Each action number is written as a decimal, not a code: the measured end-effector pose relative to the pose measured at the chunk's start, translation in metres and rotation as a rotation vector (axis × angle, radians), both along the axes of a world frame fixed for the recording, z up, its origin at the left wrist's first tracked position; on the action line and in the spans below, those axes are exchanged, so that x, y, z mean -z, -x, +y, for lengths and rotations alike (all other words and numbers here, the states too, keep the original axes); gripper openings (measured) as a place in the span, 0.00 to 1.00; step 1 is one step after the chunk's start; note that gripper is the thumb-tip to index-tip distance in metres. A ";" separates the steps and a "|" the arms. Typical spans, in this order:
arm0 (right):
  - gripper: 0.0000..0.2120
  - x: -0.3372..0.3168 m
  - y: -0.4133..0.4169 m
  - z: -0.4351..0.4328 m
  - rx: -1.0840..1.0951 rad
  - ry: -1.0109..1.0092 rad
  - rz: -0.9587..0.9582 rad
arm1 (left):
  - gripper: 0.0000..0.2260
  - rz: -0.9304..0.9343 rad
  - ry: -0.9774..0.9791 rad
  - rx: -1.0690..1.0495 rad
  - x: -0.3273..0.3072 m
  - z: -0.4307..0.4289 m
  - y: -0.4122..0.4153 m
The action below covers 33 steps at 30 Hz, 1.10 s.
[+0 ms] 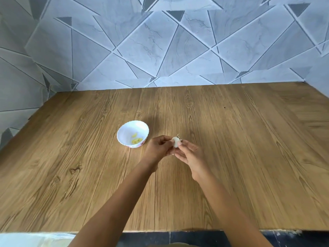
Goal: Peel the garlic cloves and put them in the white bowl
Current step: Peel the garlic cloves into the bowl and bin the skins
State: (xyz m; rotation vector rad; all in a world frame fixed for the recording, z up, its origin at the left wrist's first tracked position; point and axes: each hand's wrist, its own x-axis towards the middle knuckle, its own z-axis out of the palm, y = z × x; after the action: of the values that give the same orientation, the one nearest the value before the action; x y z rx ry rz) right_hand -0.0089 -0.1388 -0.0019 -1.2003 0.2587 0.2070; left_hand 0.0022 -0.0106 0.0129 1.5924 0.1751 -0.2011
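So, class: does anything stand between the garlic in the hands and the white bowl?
Nothing visible does. The left hand and right hand hold the garlic just right of the white bowl; only wooden table lies between.

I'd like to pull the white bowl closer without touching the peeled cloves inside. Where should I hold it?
Probably pinch the white bowl at its scalloped rim, right side, coming from above: it stands upright and open, and the peeled cloves lie low in the bottom.
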 end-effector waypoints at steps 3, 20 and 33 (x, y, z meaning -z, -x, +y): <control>0.09 0.001 0.000 0.000 0.007 0.050 -0.054 | 0.06 -0.065 -0.117 0.022 0.002 0.005 -0.001; 0.07 0.020 -0.022 0.005 -0.070 1.002 -0.517 | 0.05 -0.134 -0.361 -0.103 0.004 0.035 0.011; 0.05 0.014 0.020 0.028 -0.224 0.519 -0.410 | 0.02 -0.053 -0.238 0.001 0.003 0.058 0.051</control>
State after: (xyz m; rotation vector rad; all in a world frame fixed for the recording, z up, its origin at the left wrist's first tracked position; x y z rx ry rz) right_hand -0.0288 -0.1113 -0.0161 -1.7549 -0.1973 0.0831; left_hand -0.0484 0.0473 0.0098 1.8325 0.1620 -0.1425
